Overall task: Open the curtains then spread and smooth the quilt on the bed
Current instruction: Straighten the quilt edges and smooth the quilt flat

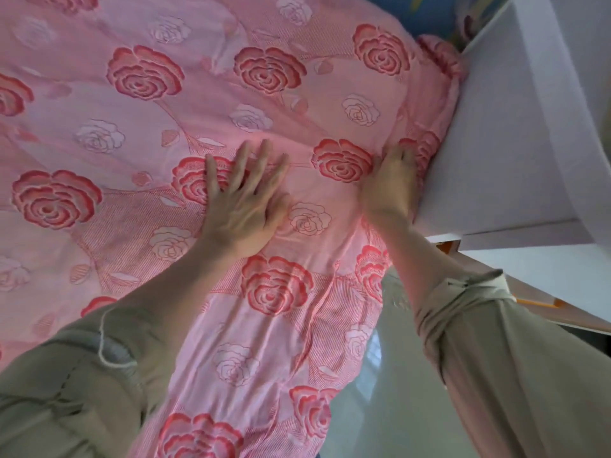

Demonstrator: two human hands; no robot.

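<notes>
A pink quilt [139, 133] printed with red and white roses covers the bed and fills most of the view. My left hand [244, 200] lies flat on it near the middle, fingers straight and spread, pressing the fabric. My right hand [391, 180] rests on the quilt close to its right edge, fingers pointing away and partly sunk into a fold by the white furniture; whether they pinch the cloth is hard to tell. Both forearms wear rolled-up beige sleeves. No curtains are in view.
A white cabinet or headboard panel [502, 137] stands tight against the quilt's right edge. A blue patterned cloth [429, 14] shows at the top. Pale glossy floor [380, 408] lies below the hanging quilt edge at the bottom right.
</notes>
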